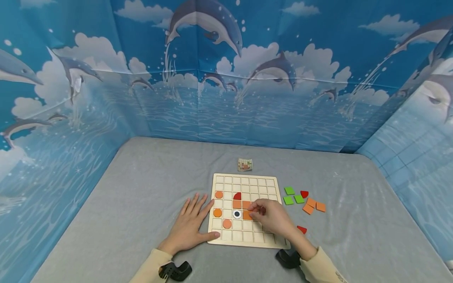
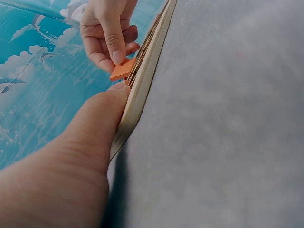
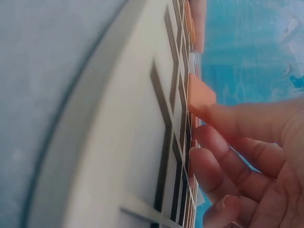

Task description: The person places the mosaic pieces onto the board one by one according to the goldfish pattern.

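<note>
A pale wooden grid board (image 1: 247, 237) lies on the grey cloth. My left hand (image 1: 191, 224) is spread flat at the board's left edge, thumb and fingertips touching its rim. Over the middle of the grid, my right hand (image 1: 271, 217) pinches an orange square tile (image 3: 201, 95) between thumb and fingers, tilted up from the board. The tile is just right of a white disc with a dark centre (image 1: 237, 214). Behind it sit orange squares (image 1: 237, 204) and a red quarter-round piece (image 1: 237, 195). Orange discs (image 1: 217, 212) occupy several cells on the left.
Right of the board lie green squares (image 1: 299, 199), loose orange squares (image 1: 320, 206) and red pieces (image 1: 304, 194). Another red piece (image 1: 302, 229) is beside my right wrist. A small patterned card (image 1: 245, 164) lies beyond the board. A dolphin-print curtain (image 1: 226, 110) surrounds the table.
</note>
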`<state>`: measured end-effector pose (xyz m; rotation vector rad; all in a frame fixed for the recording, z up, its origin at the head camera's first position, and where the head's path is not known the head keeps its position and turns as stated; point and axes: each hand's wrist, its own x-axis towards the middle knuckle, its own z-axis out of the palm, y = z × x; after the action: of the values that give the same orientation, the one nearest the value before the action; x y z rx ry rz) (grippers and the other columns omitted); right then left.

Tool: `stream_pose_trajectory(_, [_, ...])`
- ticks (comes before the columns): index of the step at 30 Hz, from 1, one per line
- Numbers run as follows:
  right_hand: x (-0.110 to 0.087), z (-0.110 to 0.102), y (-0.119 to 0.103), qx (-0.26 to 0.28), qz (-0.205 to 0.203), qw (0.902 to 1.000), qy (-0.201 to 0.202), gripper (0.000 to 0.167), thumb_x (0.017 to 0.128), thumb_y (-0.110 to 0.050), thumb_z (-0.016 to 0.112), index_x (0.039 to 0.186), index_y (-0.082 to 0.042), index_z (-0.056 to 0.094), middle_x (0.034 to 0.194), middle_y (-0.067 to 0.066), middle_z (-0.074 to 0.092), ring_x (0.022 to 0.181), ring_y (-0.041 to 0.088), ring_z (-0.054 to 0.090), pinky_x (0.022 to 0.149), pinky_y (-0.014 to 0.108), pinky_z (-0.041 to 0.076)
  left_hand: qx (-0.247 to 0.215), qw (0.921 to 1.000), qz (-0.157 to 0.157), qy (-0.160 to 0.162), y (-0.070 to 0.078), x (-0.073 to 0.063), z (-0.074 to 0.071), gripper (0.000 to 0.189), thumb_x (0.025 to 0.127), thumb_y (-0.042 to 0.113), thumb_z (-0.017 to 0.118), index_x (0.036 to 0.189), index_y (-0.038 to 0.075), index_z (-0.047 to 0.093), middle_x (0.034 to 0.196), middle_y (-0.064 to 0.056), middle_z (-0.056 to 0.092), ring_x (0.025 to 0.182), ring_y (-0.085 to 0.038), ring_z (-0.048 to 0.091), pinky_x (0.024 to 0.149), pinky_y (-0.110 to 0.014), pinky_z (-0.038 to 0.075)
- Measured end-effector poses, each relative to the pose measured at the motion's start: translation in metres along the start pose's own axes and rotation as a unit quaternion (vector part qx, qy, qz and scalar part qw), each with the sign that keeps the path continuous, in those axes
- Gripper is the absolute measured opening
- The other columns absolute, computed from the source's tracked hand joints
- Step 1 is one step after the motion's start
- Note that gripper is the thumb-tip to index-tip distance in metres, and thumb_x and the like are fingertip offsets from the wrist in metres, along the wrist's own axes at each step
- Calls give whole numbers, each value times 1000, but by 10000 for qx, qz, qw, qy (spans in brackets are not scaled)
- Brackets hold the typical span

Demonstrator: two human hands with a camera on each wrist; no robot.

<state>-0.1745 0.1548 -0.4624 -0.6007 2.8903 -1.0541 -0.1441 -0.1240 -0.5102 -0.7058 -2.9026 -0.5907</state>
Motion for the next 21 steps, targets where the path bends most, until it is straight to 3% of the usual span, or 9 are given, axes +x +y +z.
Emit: stream_pose_trajectory(21, [-1,0,2,-68,4,10000,23,13,79,-7,77,81,-19,71,70,-16,56,59,5,47,53,23,40,-27,10000,-17,-17,0,0,-1,95,80,76,48,151,15,29,156,-9,18,143,-30,4,112,-49,2])
